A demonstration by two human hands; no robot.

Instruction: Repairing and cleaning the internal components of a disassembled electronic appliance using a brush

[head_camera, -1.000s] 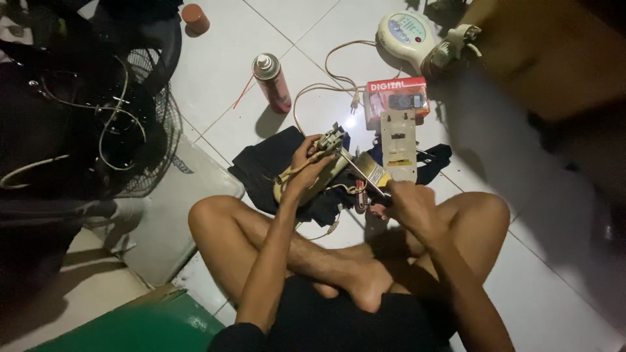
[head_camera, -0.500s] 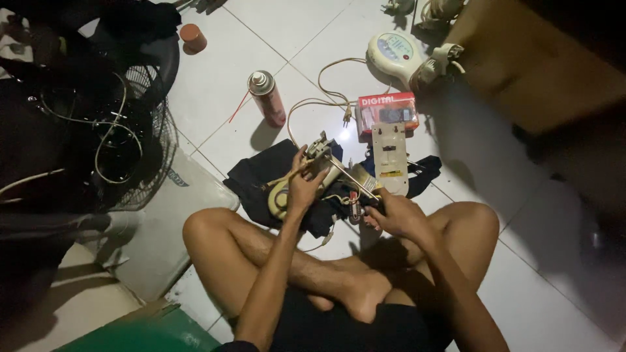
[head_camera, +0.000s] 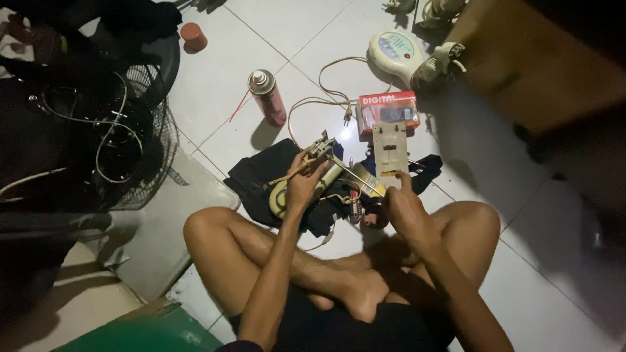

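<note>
On the tiled floor, over a black cloth (head_camera: 261,176): cross-legged person.
Left hand (head_camera: 303,186): fingers closed around a small grey metal mechanism with trailing wires (head_camera: 321,148).
Right hand (head_camera: 404,208): pinching the lower edge of a beige rectangular switch plate (head_camera: 389,148), upright.
Step, judged: disassembly mid-way.
Next calls for: steady support, gentle wire slack.
Nearby: pink spray can (head_camera: 267,96).

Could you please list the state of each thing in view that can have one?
Left hand: closed on the small metal part.
Small metal part: held up off the floor.
Right hand: gripping the bottom of the beige panel.
Beige panel: held upright.
Spray can: standing, cap off.
Orange cap: loose on the floor.
Red box: lying flat.
Dark cloth: spread on the tiles.
</note>
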